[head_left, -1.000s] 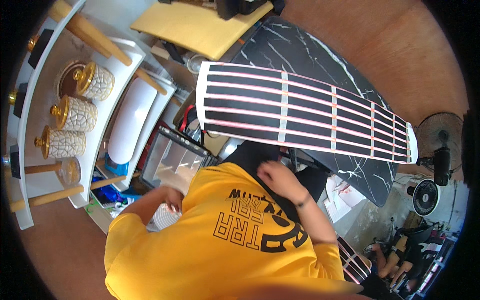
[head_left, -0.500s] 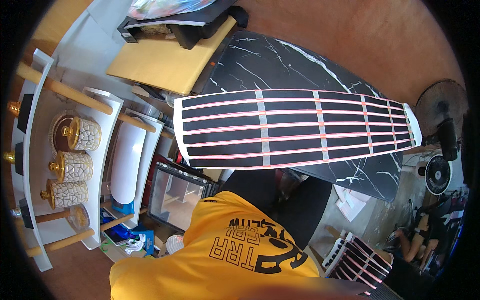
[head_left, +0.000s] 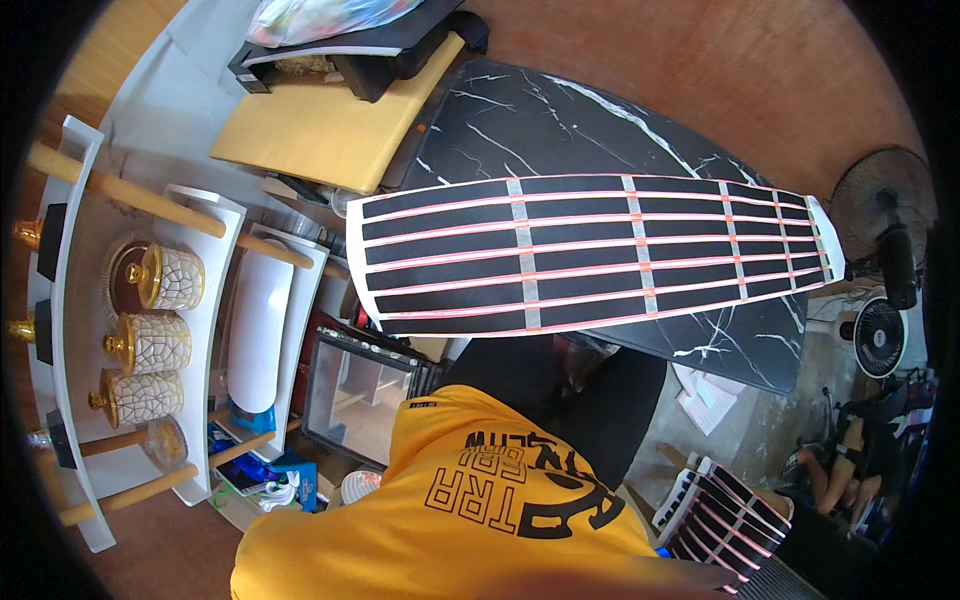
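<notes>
Neither of my hands shows; my yellow shirt (head_left: 420,510) and dark trousers fill the lower middle. Before me, a long black sheet (head_left: 440,245) with white ends lies across the black marble-patterned table (head_left: 600,130). Pink-edged pale strips run along the sheet, and grey bands cross them. It overhangs the table on the left. At the lower right is a second black sheet (head_left: 725,525) with similar strips, partly cut off from sight by my shirt. Brownish shapes beside it are too unclear to name.
A white shelf unit (head_left: 200,340) on the left bears gold-lidded jars (head_left: 165,280). A wooden table (head_left: 310,130) carries a black device. Two fans (head_left: 880,337) stand at the right, papers (head_left: 705,398) lie on the floor, and another person (head_left: 850,470) sits at the far right.
The view has shifted slightly. The second sheet appears a little higher and farther right, and a bit of blue now shows beside it. The long sheet lies as before.
</notes>
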